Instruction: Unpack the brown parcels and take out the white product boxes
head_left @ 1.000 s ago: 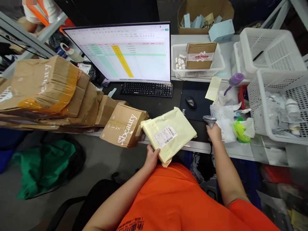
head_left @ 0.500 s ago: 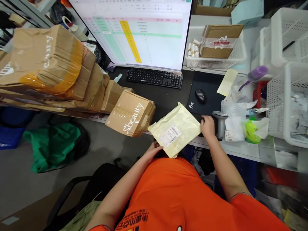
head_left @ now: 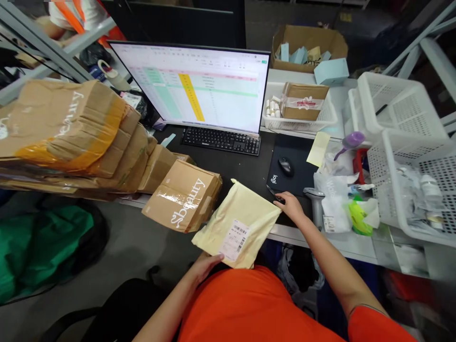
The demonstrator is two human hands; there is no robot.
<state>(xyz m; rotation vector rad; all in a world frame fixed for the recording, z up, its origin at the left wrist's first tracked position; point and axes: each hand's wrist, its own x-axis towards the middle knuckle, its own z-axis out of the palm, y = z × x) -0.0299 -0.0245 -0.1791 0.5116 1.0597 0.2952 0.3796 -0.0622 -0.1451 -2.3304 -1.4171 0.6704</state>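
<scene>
A pale yellow mailer (head_left: 245,209) with a white barcode label (head_left: 235,240) lies tilted over the desk's front edge, close to my orange shirt. My left hand (head_left: 208,263) grips its near left edge, thumb on top beside the label, the other fingers hidden underneath. By the mailer's right corner, my right hand (head_left: 290,205) is closed on a slim black knife (head_left: 273,193), whose narrow tip points up and left over the desk. The knife's exact kind is hard to make out. A taped brown "beauty" box (head_left: 181,194) sits left of the mailer.
A stack of brown cartons (head_left: 67,128) fills the left. Behind are a monitor (head_left: 199,90) and keyboard (head_left: 221,141). A mouse (head_left: 285,166), a barcode scanner (head_left: 316,204), plastic bags (head_left: 333,194) and white baskets (head_left: 392,190) stand on the right.
The view has tilted upward. The mailer has turned and now lies nearer my body. My right hand has left the mailer's edge and now shows the black knife in it.
</scene>
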